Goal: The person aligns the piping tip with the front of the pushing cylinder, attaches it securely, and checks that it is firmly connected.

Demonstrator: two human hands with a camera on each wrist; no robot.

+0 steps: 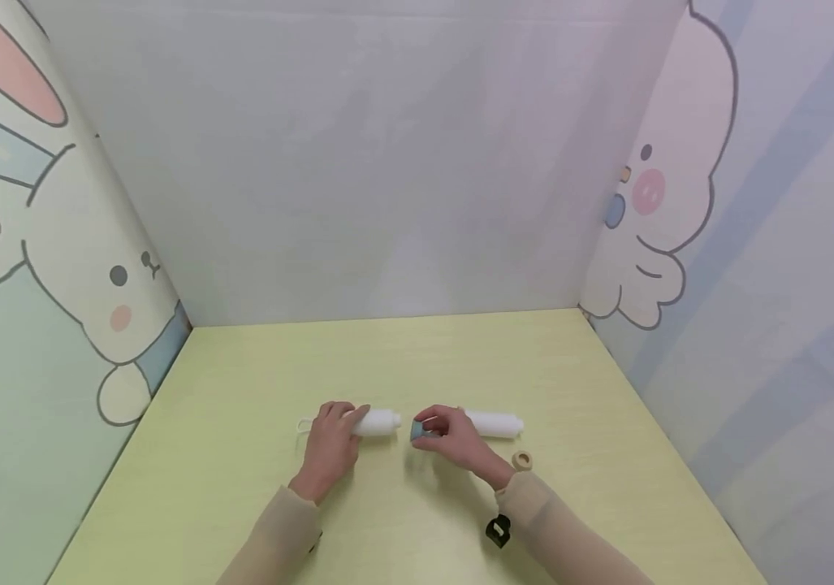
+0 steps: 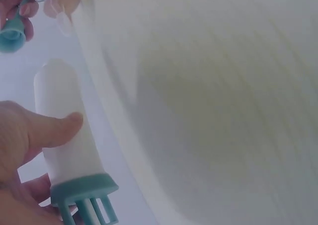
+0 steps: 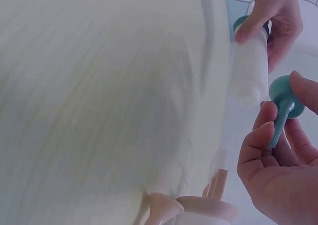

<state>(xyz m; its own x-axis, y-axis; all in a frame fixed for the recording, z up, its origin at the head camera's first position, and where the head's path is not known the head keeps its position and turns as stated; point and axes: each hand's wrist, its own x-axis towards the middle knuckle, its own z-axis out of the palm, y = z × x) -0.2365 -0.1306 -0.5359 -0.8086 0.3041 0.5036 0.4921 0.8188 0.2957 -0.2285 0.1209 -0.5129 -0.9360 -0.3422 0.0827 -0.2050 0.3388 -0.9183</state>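
Head view: at lower centre, grips a white bottle (image 1: 376, 423) in the left hand (image 1: 332, 447) and pinches a teal cup-shaped piece (image 1: 417, 430) in the right hand (image 1: 456, 443), just off the neck (image 1: 397, 421). To the right, shows a second bottle (image 1: 495, 424) and a peach ring-shaped piece (image 1: 522, 461) on the tabletop (image 1: 387, 361).

Left-wrist view: at lower left, shows a teal pronged base (image 2: 82, 186) on the gripped bottle.

Right-wrist view: at right, shows the pinched stem (image 3: 280, 128). Looks partway along: with base attached, cup-shaped piece apparently not yet joined.

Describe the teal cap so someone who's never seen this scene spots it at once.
Start at the pale yellow table and look between the white bottle in the left hand and the second bottle. There the right hand pinches a small teal cap with a slim stem. Its colour sets it apart from the beige cap lying on the table.
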